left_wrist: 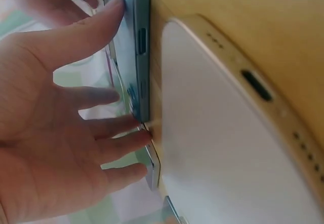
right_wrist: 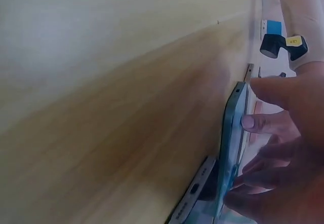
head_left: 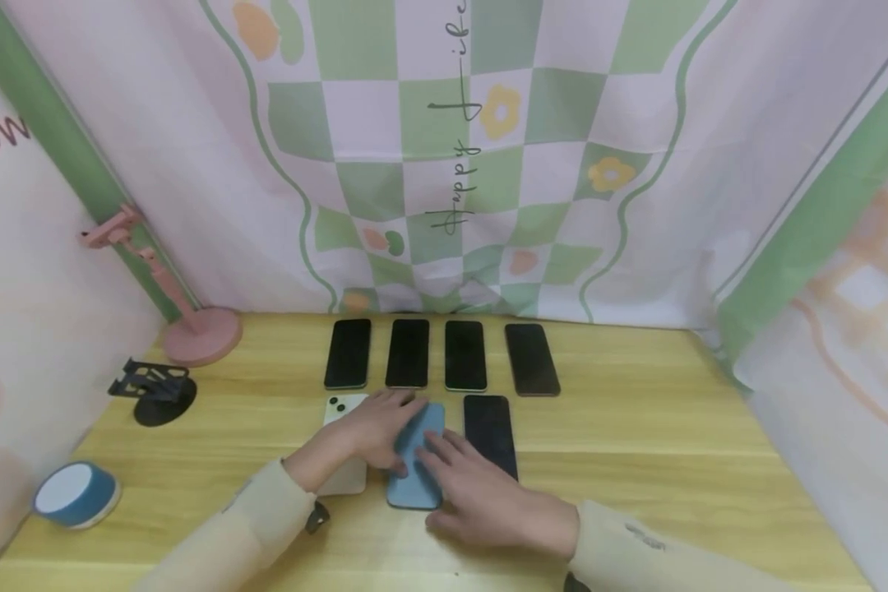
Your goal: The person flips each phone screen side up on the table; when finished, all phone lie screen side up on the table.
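A light blue phone (head_left: 413, 492) lies back up on the wooden table, and both hands are over it. My left hand (head_left: 381, 426) reaches across its upper left side; the left wrist view shows the thumb (left_wrist: 104, 24) at the back of the blue phone and the other fingers loosely extended. From the right, my right hand (head_left: 481, 497) spreads its fingers over the phone, with fingertips (right_wrist: 248, 121) right at its back. Left of it, partly under the left forearm, is a white phone (head_left: 349, 478), back up. A black-screened phone (head_left: 490, 423) lies on the right, partly hidden by the right hand.
Behind, a row of several dark-screened phones (head_left: 408, 353) lies near the curtain (head_left: 444, 189). On the left stand a pink phone stand (head_left: 196, 329), a black folding stand (head_left: 161, 395) and a blue and white round device (head_left: 77, 493). Fabric walls border the table.
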{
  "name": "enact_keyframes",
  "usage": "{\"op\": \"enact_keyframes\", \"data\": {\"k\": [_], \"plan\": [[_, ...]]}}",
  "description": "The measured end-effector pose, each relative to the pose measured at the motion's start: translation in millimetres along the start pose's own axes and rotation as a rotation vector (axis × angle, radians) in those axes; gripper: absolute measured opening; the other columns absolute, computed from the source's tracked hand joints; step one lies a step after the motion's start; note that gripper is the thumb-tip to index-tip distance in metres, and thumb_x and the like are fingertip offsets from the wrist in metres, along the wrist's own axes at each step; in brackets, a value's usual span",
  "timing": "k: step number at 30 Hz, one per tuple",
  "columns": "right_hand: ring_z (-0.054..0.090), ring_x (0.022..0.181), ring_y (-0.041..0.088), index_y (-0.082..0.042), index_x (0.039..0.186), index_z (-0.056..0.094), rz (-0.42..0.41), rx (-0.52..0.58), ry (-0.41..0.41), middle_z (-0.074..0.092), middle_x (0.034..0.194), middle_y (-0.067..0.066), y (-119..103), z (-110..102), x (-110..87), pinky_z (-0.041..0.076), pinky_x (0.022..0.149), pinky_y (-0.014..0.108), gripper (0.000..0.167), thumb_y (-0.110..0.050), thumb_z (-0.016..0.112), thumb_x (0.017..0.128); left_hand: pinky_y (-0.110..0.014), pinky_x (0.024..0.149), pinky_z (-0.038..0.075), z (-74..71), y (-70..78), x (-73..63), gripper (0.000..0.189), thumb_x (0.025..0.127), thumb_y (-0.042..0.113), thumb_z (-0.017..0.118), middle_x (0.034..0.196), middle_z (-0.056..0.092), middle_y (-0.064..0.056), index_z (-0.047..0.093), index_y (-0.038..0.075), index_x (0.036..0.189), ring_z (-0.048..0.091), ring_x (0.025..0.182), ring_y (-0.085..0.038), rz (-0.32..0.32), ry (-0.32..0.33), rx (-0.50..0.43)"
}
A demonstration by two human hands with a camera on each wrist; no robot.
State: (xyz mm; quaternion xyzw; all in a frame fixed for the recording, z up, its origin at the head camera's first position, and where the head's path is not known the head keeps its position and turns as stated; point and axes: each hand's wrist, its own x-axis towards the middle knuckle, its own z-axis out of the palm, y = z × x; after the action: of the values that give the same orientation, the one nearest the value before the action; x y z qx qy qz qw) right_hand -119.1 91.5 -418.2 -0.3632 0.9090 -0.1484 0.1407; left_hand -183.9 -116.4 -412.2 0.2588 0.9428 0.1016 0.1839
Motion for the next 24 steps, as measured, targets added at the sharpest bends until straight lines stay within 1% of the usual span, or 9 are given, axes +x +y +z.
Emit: {"op": "enact_keyframes", "data": {"k": [5,10,13,15,17,18,20,22,24], "plan": [[0.033,0.156,0.043,-0.007,0.155,0.046,-0.027,-0.067,-0.017,0.033,0.169,0.022,-2,5,5.0,0.037,0.125,0.055,0.073,-0.039,0.072,0.095,-0.060,0.131,0.024,0.9,-6.1,-2.1,0.102,0.079,0.032,0.091,0.168,0.037,-0.015,0.036,0.009,0.161,0.034,0.157,-0.036,0.046,-0.001,-0.025],[0.040,0.153,0.043,-0.007,0.150,0.053,-0.059,-0.154,0.021,0.039,0.165,0.022,-1,6,8.0,0.041,0.123,0.054,0.065,-0.037,0.073,0.096,-0.063,0.130,0.024,0.5,-8.5,-3.0,0.100,0.079,0.027,0.091,0.167,0.038,-0.017,0.037,0.005,0.160,0.034,0.157,-0.039,0.079,0.000,-0.060],[0.044,0.150,0.043,-0.006,0.148,0.055,-0.077,-0.193,0.032,0.043,0.162,0.023,-1,6,9.7,0.043,0.122,0.052,0.062,-0.036,0.073,0.096,-0.061,0.129,0.027,-1.1,-9.1,-1.9,0.093,0.080,0.018,0.087,0.165,0.042,-0.019,0.039,0.002,0.158,0.038,0.154,-0.041,0.112,0.016,-0.094],[0.045,0.149,0.045,-0.005,0.147,0.056,-0.081,-0.195,0.030,0.045,0.161,0.024,-2,7,10.4,0.044,0.121,0.052,0.061,-0.035,0.073,0.096,-0.058,0.123,0.038,-1.8,-9.7,0.7,0.084,0.081,0.007,0.081,0.158,0.050,-0.021,0.042,-0.001,0.155,0.049,0.144,-0.041,0.139,0.040,-0.134],[0.044,0.149,0.046,-0.004,0.147,0.055,-0.081,-0.186,0.025,0.044,0.161,0.025,-2,7,10.9,0.045,0.120,0.053,0.061,-0.034,0.073,0.097,-0.057,0.118,0.043,-2.8,-9.5,3.7,0.077,0.081,-0.003,0.073,0.153,0.055,-0.022,0.045,-0.004,0.152,0.056,0.135,-0.039,0.149,0.070,-0.183],[0.044,0.149,0.047,-0.004,0.147,0.055,-0.078,-0.184,0.021,0.044,0.161,0.026,-2,7,11.4,0.045,0.120,0.053,0.061,-0.033,0.073,0.097,-0.056,0.116,0.044,-3.0,-9.0,5.6,0.074,0.081,-0.005,0.068,0.152,0.056,-0.022,0.046,-0.004,0.152,0.056,0.133,-0.039,0.142,0.079,-0.208],[0.043,0.149,0.047,-0.005,0.148,0.054,-0.066,-0.177,0.013,0.043,0.162,0.025,-1,8,12.2,0.046,0.119,0.052,0.061,-0.033,0.072,0.097,-0.055,0.108,0.048,-2.4,-7.6,9.4,0.071,0.080,-0.007,0.060,0.146,0.060,-0.023,0.048,-0.003,0.150,0.058,0.124,-0.037,0.113,0.097,-0.265],[0.042,0.150,0.048,-0.005,0.148,0.054,-0.060,-0.174,0.008,0.042,0.162,0.026,-1,9,13.1,0.046,0.119,0.052,0.061,-0.034,0.071,0.098,-0.053,0.107,0.048,-2.1,-5.5,12.3,0.070,0.080,-0.005,0.057,0.144,0.060,-0.024,0.050,-0.001,0.149,0.056,0.125,-0.037,0.060,0.109,-0.311],[0.042,0.150,0.048,-0.006,0.150,0.053,-0.054,-0.175,0.006,0.042,0.163,0.025,-1,10,13.7,0.047,0.118,0.052,0.062,-0.035,0.070,0.098,-0.050,0.101,0.048,-1.2,-3.7,14.9,0.068,0.081,-0.003,0.056,0.141,0.060,-0.024,0.051,0.003,0.149,0.055,0.122,-0.036,0.004,0.118,-0.355]]}}
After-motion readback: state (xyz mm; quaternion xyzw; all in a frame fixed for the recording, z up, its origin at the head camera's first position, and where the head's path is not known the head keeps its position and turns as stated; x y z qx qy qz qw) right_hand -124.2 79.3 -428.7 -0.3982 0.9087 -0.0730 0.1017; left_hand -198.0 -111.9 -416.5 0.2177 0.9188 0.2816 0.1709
